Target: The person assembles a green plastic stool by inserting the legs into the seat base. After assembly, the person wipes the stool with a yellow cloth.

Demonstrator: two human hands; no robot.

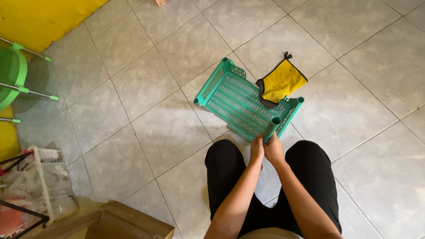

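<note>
packages: none | labels: none | signs: none | screens: none

A green tray (237, 102) lies tilted on the tiled floor (146, 88), its near corner post gripped by both hands: the left hand (256, 150) and right hand (274, 149) close together around it, touching. A yellow cloth (281, 81) lies just beyond the tray, partly under its far edge. A green stool (13, 75) stands at left, a white basket (42, 186) below it, and a wooden box (128, 223) near the bottom edge.
</note>
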